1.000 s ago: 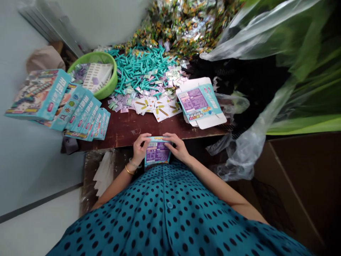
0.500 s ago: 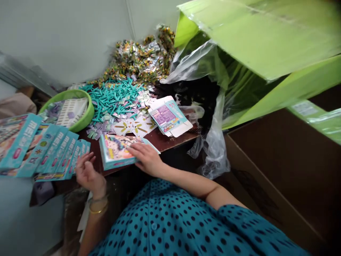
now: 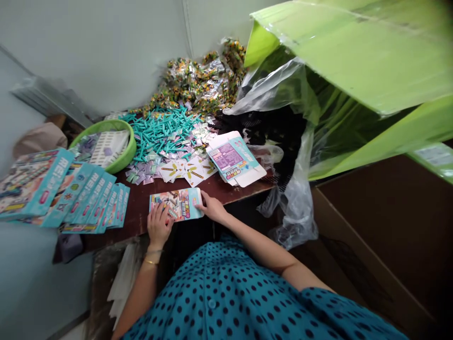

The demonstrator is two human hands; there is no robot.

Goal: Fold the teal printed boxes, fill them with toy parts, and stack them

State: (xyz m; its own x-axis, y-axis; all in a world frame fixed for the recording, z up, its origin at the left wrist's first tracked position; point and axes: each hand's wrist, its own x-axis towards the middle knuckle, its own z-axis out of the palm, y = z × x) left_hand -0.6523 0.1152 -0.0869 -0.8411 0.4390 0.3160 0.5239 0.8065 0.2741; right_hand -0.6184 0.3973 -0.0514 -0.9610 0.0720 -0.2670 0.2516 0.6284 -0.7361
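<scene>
A small teal printed cardboard box [image 3: 184,203] lies at the table's front edge with its picture side up. My left hand [image 3: 160,224] holds its left part, with the fingers over the top face. At the box's right end, my right hand [image 3: 213,208] grips the edge between thumb and fingers. An opened, unfilled-looking carton of the same print [image 3: 233,158] lies behind, to the right, its white flaps out. White cards with a pickaxe-like picture [image 3: 194,171] lie just beyond the box.
Overlapping teal boxes [image 3: 83,193] form a row at left. Behind them stands a green basin [image 3: 131,150] of sachets and white sheets. Teal sticks [image 3: 163,132] and colourful packets [image 3: 198,82] are heaped at the back. A green carton [image 3: 339,56] with plastic lining [image 3: 297,203] looms at right.
My left hand has moved right, from beside the row of boxes onto the box. My right hand has shifted from the box's top to its right end. The view has shifted slightly.
</scene>
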